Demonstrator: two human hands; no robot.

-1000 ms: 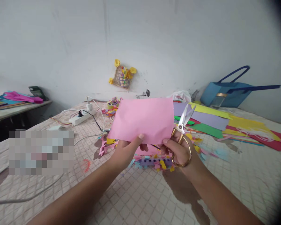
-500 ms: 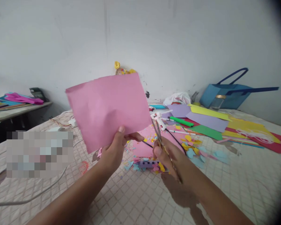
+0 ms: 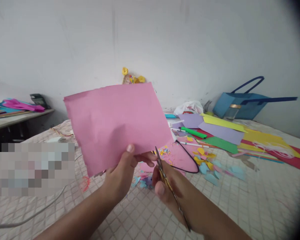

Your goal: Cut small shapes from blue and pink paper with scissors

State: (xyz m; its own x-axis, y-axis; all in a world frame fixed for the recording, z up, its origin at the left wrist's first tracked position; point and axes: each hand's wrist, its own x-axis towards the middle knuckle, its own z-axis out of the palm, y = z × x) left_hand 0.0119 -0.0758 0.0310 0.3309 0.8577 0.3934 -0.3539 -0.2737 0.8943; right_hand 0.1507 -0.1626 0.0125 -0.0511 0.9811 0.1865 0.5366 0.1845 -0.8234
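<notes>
Left hand (image 3: 121, 175) pinching pink sheet (image 3: 120, 116); right hand (image 3: 178, 191) gripping scissors (image 3: 167, 182)

Left-hand grip: thumb pressed on the front face near the lower edge, fingers behind. The pink sheet is held tilted above the grid-patterned table cover (image 3: 142, 213), extending upward and to both sides of the thumb.

Right-hand grip: closed on the scissors, which are seen nearly edge-on. The tips lie at or just beside the sheet's lower edge, right of the left thumb. Contact cannot be confirmed, nor whether the blades are parted.

Step in hand, judged from this pose: presenting the sheet to the blades. A cut from here would call for parted blades, the edge seated between them, and the left fingertips (image 3: 152, 156) kept out of the blade path.
</notes>
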